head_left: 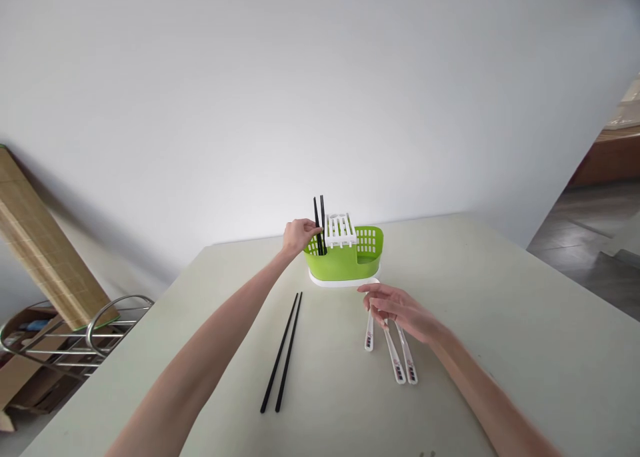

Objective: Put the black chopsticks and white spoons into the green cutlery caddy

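Observation:
A green utensil caddy (333,267) with a white slatted top and white base stands at the back of the table. Black chopsticks (317,211) rise upright from its left compartment, and the fingers of my left hand (299,234) are closed around them at the rim. My right hand (400,310) hovers over white spoons (395,359) with printed handles, fingers apart and nothing visibly gripped; it hides their upper parts. Another pair of black chopsticks (283,353) lies on the table between my forearms.
The pale table (225,390) meets a white wall (320,97) just behind the caddy. At the left, beyond the table edge, are a metal rack (95,337), a cardboard box (20,380) and a leaning bamboo-like panel (47,243).

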Action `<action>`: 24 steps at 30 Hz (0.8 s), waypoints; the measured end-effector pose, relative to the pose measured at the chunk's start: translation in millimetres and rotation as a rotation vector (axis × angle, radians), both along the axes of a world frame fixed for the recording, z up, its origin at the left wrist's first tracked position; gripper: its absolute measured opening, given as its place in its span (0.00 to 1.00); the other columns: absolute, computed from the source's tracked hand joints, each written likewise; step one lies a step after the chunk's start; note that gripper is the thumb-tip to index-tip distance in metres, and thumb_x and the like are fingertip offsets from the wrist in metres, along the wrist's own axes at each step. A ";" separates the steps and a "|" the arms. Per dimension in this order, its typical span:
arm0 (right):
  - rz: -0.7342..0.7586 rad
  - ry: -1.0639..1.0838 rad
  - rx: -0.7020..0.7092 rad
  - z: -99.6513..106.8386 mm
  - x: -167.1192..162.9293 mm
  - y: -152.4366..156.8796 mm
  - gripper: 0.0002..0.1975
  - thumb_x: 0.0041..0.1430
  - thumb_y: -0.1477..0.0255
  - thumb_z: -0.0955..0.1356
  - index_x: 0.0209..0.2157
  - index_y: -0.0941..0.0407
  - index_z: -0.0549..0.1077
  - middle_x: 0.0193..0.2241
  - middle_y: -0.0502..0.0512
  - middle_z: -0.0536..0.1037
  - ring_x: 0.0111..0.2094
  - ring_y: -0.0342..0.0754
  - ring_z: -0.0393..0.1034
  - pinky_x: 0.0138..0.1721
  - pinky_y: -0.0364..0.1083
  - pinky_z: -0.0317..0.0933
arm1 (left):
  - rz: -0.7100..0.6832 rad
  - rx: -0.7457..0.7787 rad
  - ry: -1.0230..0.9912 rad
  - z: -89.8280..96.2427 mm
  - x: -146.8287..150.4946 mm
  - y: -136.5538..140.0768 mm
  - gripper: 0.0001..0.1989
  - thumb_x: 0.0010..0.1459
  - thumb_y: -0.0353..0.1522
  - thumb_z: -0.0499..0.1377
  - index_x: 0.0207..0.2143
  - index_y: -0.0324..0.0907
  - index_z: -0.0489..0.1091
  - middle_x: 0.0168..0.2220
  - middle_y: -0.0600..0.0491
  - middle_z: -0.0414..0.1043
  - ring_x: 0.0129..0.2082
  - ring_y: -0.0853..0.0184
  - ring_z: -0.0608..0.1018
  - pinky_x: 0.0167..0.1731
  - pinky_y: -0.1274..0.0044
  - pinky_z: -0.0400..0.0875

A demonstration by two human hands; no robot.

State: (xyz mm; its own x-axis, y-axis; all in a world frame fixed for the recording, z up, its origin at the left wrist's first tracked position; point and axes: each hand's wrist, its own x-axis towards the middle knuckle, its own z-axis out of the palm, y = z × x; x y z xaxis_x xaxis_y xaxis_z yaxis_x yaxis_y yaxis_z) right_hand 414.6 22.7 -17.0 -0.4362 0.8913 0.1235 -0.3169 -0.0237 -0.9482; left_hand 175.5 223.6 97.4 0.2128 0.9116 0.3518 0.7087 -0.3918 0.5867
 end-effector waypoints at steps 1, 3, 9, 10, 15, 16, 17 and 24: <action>0.001 -0.006 0.000 -0.3 -0.6 0.0 0.21 0.65 0.58 0.72 0.55 0.52 0.76 0.38 0.54 0.74 0.28 0.42 0.64 0.29 0.45 0.61 | 0.001 0.001 0.005 -1.4 -1.0 -0.6 0.15 0.54 0.45 0.71 0.34 0.43 0.81 0.34 0.48 0.84 0.39 0.58 0.84 0.43 0.68 0.78; 0.005 -0.015 0.002 -1.2 -1.8 0.0 0.21 0.64 0.58 0.72 0.55 0.52 0.76 0.38 0.53 0.74 0.27 0.41 0.64 0.29 0.45 0.62 | 0.003 0.011 0.016 -4.5 -2.8 -1.7 0.15 0.56 0.45 0.70 0.35 0.43 0.81 0.34 0.49 0.84 0.38 0.59 0.84 0.42 0.68 0.78; 0.004 -0.021 -0.002 -2.7 -2.7 -0.2 0.22 0.65 0.57 0.72 0.56 0.52 0.75 0.38 0.53 0.73 0.27 0.42 0.64 0.29 0.45 0.61 | 0.009 0.068 0.066 -8.5 -5.6 -5.0 0.14 0.58 0.45 0.69 0.36 0.44 0.80 0.38 0.49 0.83 0.40 0.58 0.81 0.44 0.67 0.74; 0.002 -0.022 -0.007 -2.7 -2.4 -0.2 0.22 0.65 0.57 0.72 0.56 0.52 0.75 0.38 0.53 0.73 0.28 0.42 0.64 0.29 0.45 0.61 | 0.011 0.080 0.076 -7.7 -6.9 -6.6 0.15 0.57 0.44 0.69 0.38 0.43 0.80 0.38 0.49 0.82 0.41 0.57 0.80 0.44 0.67 0.73; -0.029 -0.016 -0.017 -2.6 0.2 0.3 0.22 0.64 0.57 0.73 0.55 0.52 0.75 0.38 0.53 0.72 0.28 0.42 0.63 0.29 0.45 0.60 | 0.048 0.200 0.022 -3.8 -29.6 -29.5 0.18 0.65 0.45 0.61 0.50 0.42 0.73 0.42 0.48 0.75 0.38 0.63 0.77 0.41 0.71 0.71; -0.037 -0.011 -0.018 -2.8 0.7 0.2 0.22 0.64 0.57 0.73 0.55 0.52 0.75 0.38 0.53 0.73 0.28 0.42 0.63 0.29 0.45 0.60 | 0.063 0.220 -0.013 -5.2 -37.4 -37.8 0.18 0.66 0.45 0.59 0.50 0.42 0.72 0.41 0.48 0.74 0.37 0.64 0.76 0.40 0.71 0.71; -0.043 -0.003 -0.017 -3.1 1.2 0.1 0.22 0.64 0.57 0.73 0.55 0.52 0.75 0.38 0.53 0.73 0.27 0.42 0.62 0.29 0.45 0.59 | 0.082 0.233 -0.047 -8.2 -46.0 -47.5 0.17 0.67 0.45 0.57 0.49 0.43 0.71 0.40 0.49 0.73 0.36 0.64 0.75 0.39 0.72 0.70; -0.059 0.030 -0.017 -10.5 4.9 -0.2 0.20 0.64 0.60 0.72 0.55 0.52 0.75 0.39 0.53 0.73 0.27 0.42 0.62 0.28 0.45 0.59 | 0.015 -0.011 0.098 -66.1 -107.0 -141.1 0.15 0.67 0.47 0.53 0.41 0.46 0.67 0.30 0.56 0.67 0.29 0.65 0.72 0.33 0.72 0.67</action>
State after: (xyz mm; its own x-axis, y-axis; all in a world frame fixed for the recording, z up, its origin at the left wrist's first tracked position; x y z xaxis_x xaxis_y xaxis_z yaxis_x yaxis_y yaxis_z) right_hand 419.5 22.4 -27.5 -0.3788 0.9177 0.1198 -0.3462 -0.0204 -0.9379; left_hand 68.5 82.5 31.3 0.2317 0.9188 0.3196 0.7686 -0.3743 0.5188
